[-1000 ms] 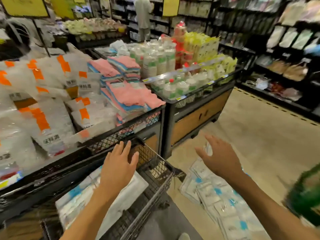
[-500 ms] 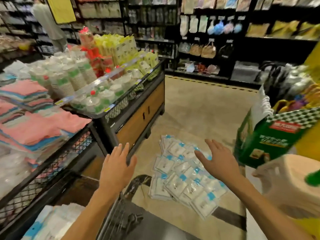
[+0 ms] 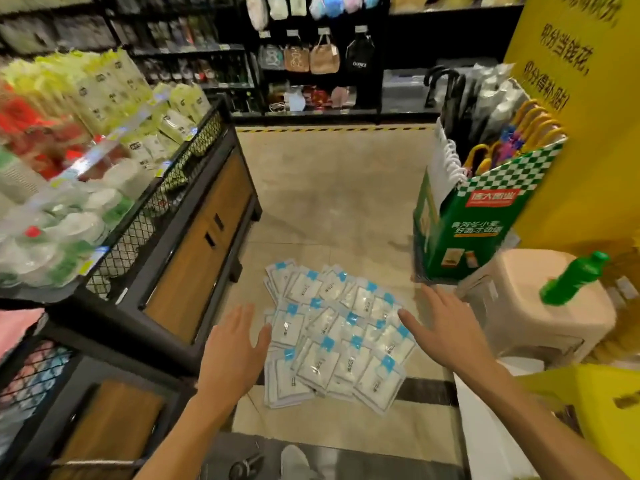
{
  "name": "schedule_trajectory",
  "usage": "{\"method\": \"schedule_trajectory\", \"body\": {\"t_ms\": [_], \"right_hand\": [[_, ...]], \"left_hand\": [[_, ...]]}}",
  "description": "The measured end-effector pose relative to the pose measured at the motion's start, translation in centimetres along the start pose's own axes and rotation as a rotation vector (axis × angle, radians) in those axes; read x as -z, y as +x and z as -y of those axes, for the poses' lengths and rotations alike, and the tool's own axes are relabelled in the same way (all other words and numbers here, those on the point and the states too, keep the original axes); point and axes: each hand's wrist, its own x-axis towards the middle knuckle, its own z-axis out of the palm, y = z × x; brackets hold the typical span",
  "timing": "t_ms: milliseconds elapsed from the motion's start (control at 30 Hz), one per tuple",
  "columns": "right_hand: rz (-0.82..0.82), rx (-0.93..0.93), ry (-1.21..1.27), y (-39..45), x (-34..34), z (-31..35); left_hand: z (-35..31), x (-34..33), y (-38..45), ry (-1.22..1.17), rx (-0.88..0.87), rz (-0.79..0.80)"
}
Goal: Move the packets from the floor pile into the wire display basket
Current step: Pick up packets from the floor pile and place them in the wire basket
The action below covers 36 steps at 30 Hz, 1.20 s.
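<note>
The packets (image 3: 334, 332) lie in an overlapping pile on the floor (image 3: 332, 202), at centre, between the display stand (image 3: 194, 244) on the left and the green box (image 3: 474, 223) on the right. Each packet is white with a blue corner tab.

Left hand (image 3: 232, 348): palm down, fingers straight and loosely together, holding nothing. It is above the left edge of the pile; contact with the packets cannot be determined.

Right hand (image 3: 446, 330): palm down, fingers straight and spread, holding nothing. It is above the right edge of the pile; contact cannot be determined.

A wire basket (image 3: 31, 375) with mesh sides is at the near left. Only its corner is in view.

A beige stool (image 3: 540, 306) stands at the right, just beside the green box. A green bottle (image 3: 571, 278) shows in front of the stool. Umbrellas (image 3: 498, 133) stand upright in the green box.
</note>
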Motion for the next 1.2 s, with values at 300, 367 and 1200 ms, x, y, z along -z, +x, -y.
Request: {"method": "schedule_trajectory", "body": {"t_ms": [300,367,1200], "right_hand": [[0.054,-0.238,0.028,6.1,-5.6,-0.1],[0.027,-0.284,0.008,7.9,-7.9,-0.2],[0.193,-0.570,0.058,23.4,-73.6,-22.7]], "left_hand": [[2.1,-6.1,13.3,0.046,-0.134,0.195],[2.9,-8.7,16.7,0.074,-0.190,0.229],[24.8,-75.1,36.8,0.236,-0.143,0.386]]}}
